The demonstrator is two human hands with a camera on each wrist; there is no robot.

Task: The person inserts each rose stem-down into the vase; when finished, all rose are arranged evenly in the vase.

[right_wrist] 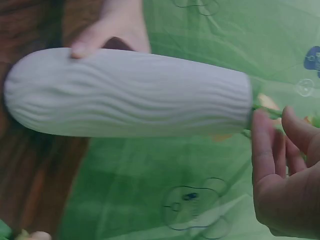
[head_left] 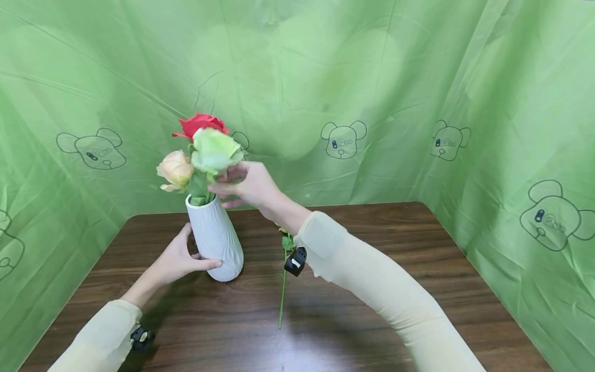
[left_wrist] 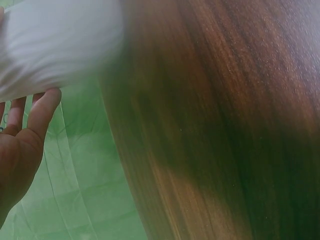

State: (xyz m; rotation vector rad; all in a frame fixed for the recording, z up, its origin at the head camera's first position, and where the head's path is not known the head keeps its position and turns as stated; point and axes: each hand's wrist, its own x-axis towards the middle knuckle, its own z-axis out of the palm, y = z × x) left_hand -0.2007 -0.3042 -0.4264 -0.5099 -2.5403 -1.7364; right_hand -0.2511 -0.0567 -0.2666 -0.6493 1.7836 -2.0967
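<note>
A white vase (head_left: 216, 237) with wavy ridges stands tilted on the table, its mouth leaning to the left. My left hand (head_left: 178, 256) grips its lower part, thumb across the front and fingers behind. At the mouth, my right hand (head_left: 251, 186) pinches the stem of a pale green and white rose (head_left: 215, 150). Behind that bloom is a red rose (head_left: 202, 124), and a peach rose (head_left: 175, 169) leans out on the left. In the right wrist view, the fingertips are right at the rim of the ridged vase (right_wrist: 130, 95). The stems' lower ends are hidden inside.
Another flower lies on the brown wooden table (head_left: 372, 310), its green stem (head_left: 282, 294) pointing toward me and its upper part hidden under my right forearm. Green cloth (head_left: 288, 77) with bear-face outlines hangs around the table at the back and sides.
</note>
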